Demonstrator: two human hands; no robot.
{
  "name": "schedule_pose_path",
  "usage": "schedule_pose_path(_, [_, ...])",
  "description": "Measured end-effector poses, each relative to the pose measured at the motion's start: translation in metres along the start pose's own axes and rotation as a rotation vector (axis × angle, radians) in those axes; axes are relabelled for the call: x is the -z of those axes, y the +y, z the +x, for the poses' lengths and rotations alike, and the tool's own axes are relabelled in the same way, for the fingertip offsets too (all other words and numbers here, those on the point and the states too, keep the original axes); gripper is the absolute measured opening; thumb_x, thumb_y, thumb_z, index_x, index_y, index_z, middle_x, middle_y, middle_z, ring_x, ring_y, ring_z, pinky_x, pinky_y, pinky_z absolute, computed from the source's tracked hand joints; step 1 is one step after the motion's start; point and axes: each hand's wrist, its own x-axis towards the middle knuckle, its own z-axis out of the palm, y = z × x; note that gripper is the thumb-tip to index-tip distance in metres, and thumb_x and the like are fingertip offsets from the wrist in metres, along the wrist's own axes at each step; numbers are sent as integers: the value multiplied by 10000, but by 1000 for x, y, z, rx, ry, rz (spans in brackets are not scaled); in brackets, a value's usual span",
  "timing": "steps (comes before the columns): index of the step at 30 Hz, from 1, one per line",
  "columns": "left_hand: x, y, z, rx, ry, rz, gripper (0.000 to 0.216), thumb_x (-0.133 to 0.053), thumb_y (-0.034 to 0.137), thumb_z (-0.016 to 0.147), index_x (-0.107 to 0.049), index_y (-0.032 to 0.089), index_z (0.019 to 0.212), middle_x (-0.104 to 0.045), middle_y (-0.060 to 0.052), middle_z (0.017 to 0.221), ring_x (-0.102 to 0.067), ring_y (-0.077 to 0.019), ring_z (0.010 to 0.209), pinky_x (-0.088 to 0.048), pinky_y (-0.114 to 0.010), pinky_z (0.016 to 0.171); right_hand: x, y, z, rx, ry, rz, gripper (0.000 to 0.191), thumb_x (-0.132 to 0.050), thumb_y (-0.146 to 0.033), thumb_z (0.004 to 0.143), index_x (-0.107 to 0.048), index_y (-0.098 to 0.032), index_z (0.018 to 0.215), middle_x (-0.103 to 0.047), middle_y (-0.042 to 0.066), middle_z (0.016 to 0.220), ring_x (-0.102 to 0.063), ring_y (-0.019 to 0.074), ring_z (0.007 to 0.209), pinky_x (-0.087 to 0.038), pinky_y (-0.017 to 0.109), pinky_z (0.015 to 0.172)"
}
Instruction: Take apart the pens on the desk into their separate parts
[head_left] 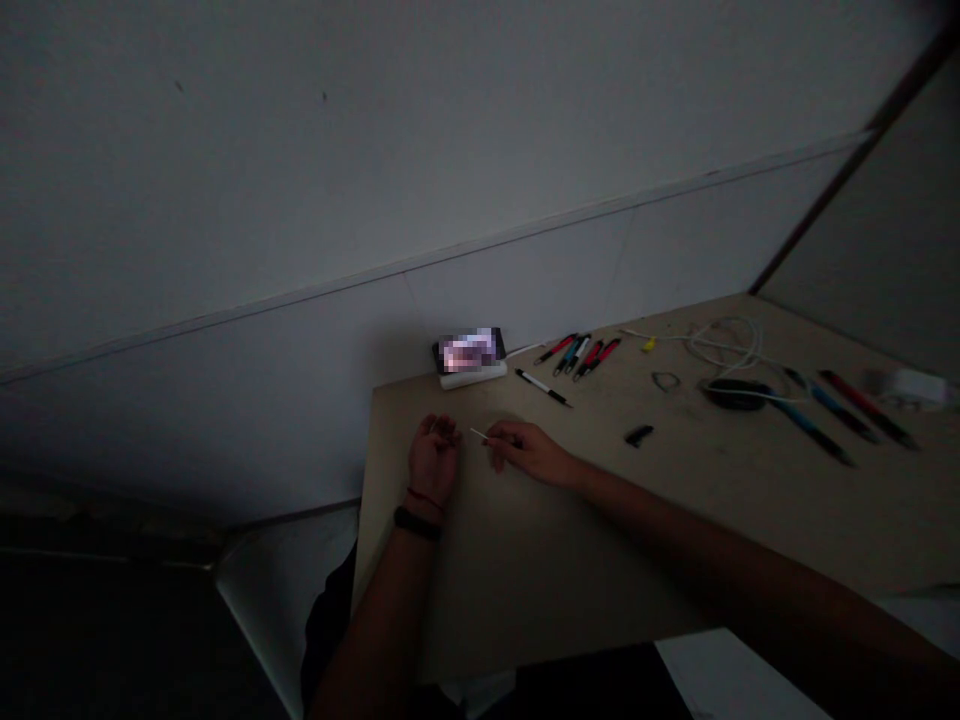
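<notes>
My left hand [434, 458] rests on the wooden table [525, 560] near its far left corner, fingers curled closed; what they hold, if anything, is too small and dark to name. My right hand [529, 450] lies just to its right and pinches a thin white stick-like part [478, 433], perhaps a pen refill, whose tip points toward my left hand. A dark band and a red cord sit on my left wrist.
A phone [470, 350] leans on a white block at the table's back edge. Several red, blue and black pens [579, 354] lie beyond my hands, with a black-and-white pen [543, 387] nearer. A small black cap [639, 435], white cables [724, 345] and more pens [840, 410] lie right.
</notes>
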Motion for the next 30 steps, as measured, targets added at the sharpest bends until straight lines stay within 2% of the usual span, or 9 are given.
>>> schedule_pose_path(6, [-4,1,-3,7,-5,-36,470,-425,-129,553,-523,188,886,-612,17,805,-628,-93,724,-501,-220,717,-1,-2,-3,43,-75,-103,315,-528,-479,936,-616,-189,850,-688,20,650,-598,151,571,-418,265,557])
schedule_pose_path(12, [-5,-2,-9,-140,-113,-3,470,-477,-100,546,-558,204,895,-629,25,848,-639,-92,792,-518,-287,876,-3,-5,-6,23,-116,-204,292,-524,-423,947,-647,-182,836,-711,22,658,-580,135,517,-391,252,515])
schedule_pose_path(17, [-7,-7,-15,-192,-185,33,451,-512,-85,541,-580,216,870,-640,28,868,-643,-106,846,-490,-380,996,-5,-9,-8,29,-121,-222,265,-523,-383,947,-646,-183,823,-730,21,687,-605,131,531,-391,239,512])
schedule_pose_path(23, [-7,-9,-16,-226,-202,49,435,-517,-77,547,-590,219,857,-646,27,891,-644,-114,871,-466,-431,1041,-5,-6,-8,13,-112,-203,253,-524,-384,948,-643,-185,845,-743,23,706,-621,136,544,-396,242,520])
schedule_pose_path(27, [-8,-7,-16,-231,-213,42,429,-517,-84,535,-592,215,833,-648,31,870,-643,-111,865,-461,-433,1050,-5,-2,-7,35,-116,-172,249,-519,-392,952,-629,-187,864,-746,23,715,-662,150,602,-440,256,581])
schedule_pose_path(30, [-9,-7,-17,-226,-210,38,427,-528,-87,532,-596,215,826,-648,34,855,-642,-108,860,-462,-430,1051,-5,0,-7,22,-119,-178,248,-517,-397,953,-624,-188,875,-746,23,714,-656,151,588,-432,257,567])
